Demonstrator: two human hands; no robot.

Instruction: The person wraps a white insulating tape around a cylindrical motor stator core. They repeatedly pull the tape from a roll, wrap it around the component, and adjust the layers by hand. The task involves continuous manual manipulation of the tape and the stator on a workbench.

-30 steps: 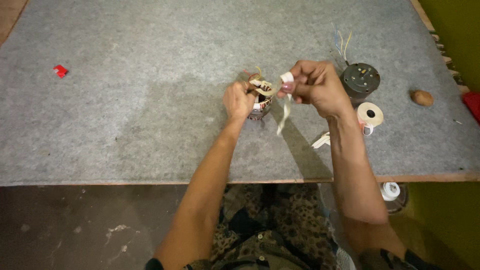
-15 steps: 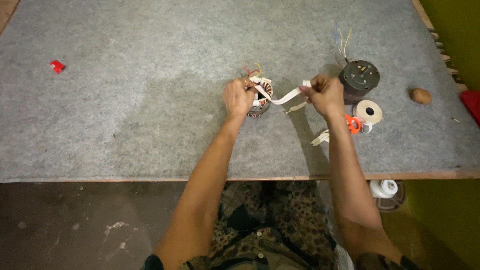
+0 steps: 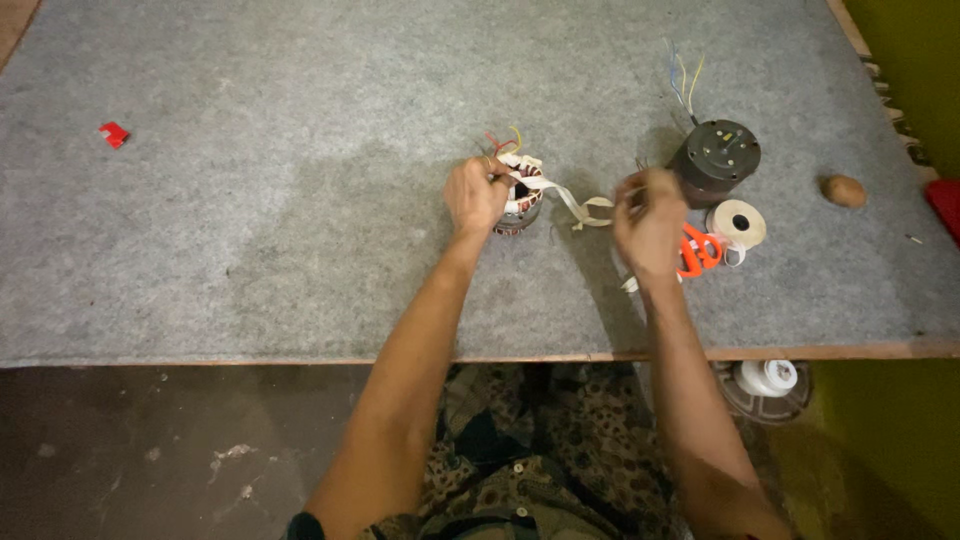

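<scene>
Mid-bench (image 3: 250,250): left hand (image 3: 478,195) clenched on stator (image 3: 518,205), likely heavy, rigid; right hand (image 3: 648,215) fingers pinching white tape (image 3: 570,200), limp, light; grip tape end.

Motor coil (image 3: 520,205) half hidden behind left hand (image 3: 476,195); red object (image 3: 945,205) cut by edge.

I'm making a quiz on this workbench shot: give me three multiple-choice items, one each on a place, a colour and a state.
1. Where is the small red scrap on the grey felt table?
A far left
B beside the tape roll
C under the right hand

2. What colour are the scissor handles?
A blue
B orange
C black

3. How is the white tape strip?
A lying coiled on the table
B held between both hands
C hanging off the table edge

Answers: 1 A, it lies alone at left; 2 B, orange loops beside the right hand; 3 B, it runs from the left hand on the copper-wound stator to the right hand.
</scene>
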